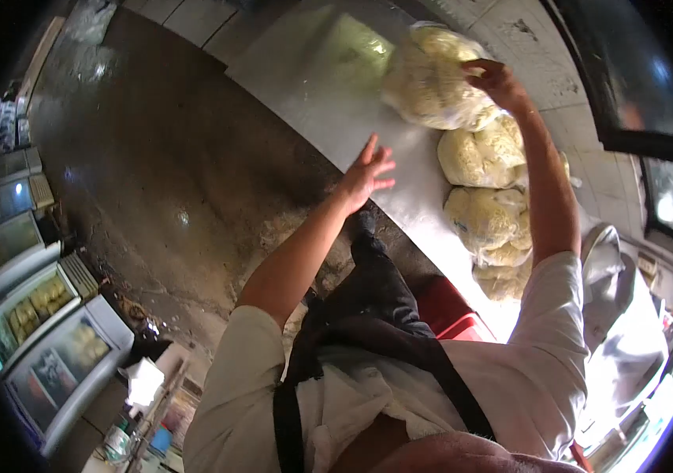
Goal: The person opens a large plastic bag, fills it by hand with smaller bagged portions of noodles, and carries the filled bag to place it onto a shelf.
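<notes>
1. Because the metal counter (297, 87) looks slick, a bag could slide if tugged one-handed.
2. Row of bags (482, 217): packed along the wall side; dragging one could snag its neighbor.
3. Big bag (427, 83): over the counter, row's far end; film could tear if pinched hard. Clear plastic, bulging, pale-yellow contents, slightly blurred.
4. Left hand (362, 180): fingers spread, touching no bag.
5. Right hand (498, 83): fingers curled at big bag's side; can't tell if clamped.
</notes>
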Motion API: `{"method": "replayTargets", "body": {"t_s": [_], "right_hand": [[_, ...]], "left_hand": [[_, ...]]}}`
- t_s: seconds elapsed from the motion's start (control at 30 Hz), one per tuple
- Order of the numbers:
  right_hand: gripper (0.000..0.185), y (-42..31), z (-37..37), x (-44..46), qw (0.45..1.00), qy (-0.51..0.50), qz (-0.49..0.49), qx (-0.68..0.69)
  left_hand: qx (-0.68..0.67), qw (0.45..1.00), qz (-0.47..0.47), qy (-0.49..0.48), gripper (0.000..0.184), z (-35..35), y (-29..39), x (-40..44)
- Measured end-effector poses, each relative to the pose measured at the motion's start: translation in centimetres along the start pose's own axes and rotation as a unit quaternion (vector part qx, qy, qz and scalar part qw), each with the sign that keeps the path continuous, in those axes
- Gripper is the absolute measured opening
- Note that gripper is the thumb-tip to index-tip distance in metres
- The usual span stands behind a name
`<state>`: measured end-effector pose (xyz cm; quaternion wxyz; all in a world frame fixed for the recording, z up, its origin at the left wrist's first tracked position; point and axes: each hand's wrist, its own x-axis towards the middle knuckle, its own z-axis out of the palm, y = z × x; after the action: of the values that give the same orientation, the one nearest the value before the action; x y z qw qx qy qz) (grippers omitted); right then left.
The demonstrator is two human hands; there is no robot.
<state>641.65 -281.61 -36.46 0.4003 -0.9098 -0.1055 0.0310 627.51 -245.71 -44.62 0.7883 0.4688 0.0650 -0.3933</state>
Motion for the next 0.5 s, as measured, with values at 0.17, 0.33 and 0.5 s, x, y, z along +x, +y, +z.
{"method": "replayTargets", "body": {"t_s": [0.17, 0.33, 0.5], "right_hand": [[0.034, 23.9, 2.3, 3.8, 0.912, -0.108, 0.066, -0.391], [0.028, 24.9, 0.0, 6.1, 0.895, -0.154, 0.218, -0.357], [0.036, 7.2, 8.8, 5.7, 0.799, 0.034, 0.274, -0.535]], "left_hand": [[-0.006, 0.997, -0.068, 0.047, 0.09, -4.9, -5.5, -6.4], [-0.089, 0.982, -0.064, 0.156, 0.085, -11.2, -10.3, -14.4], [-0.149, 0.968, -0.013, 0.202, 0.082, -11.7, -12.4, -21.6]]}}
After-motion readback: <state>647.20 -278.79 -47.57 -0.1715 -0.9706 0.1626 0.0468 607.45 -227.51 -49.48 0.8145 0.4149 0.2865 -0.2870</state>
